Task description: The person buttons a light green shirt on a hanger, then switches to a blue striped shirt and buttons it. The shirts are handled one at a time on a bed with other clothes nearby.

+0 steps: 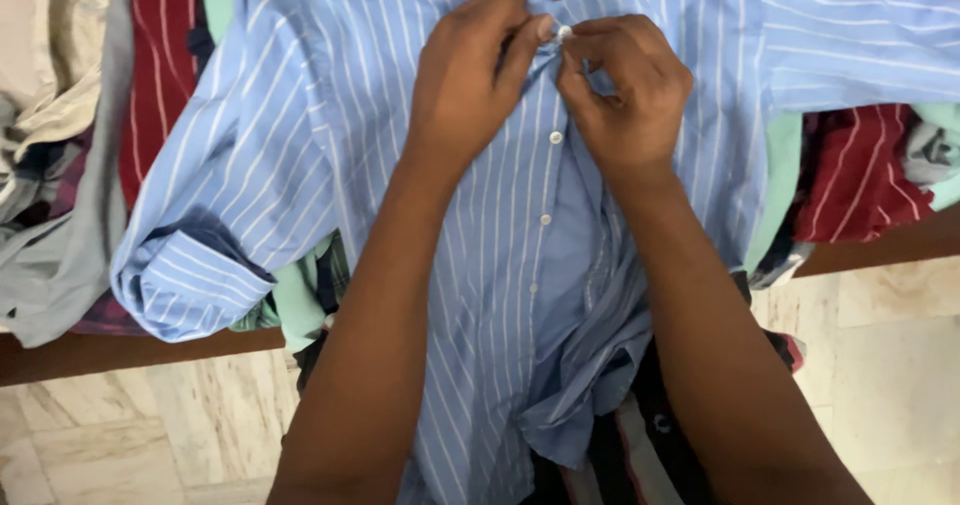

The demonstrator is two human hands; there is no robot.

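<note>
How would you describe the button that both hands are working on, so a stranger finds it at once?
Find the blue striped shirt spread over the clothes pile. Follow its button row upward to the small white button pinched between the left hand and right hand; the lower buttons lie untouched.

red striped garment (160, 55) left | grey cloth (60, 255) far left | wooden table edge (100, 350) | marble floor (150, 435)

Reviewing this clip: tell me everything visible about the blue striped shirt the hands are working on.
The blue striped shirt is light blue with thin white stripes, apparently a woven cotton-like cloth. It lies front up over a pile of other clothes, its lower part hanging past the wooden table edge. One sleeve ends in a turned-back cuff. Small white buttons run down the placket, the lower part open. The left hand and right hand pinch the placket at one upper button.
</note>
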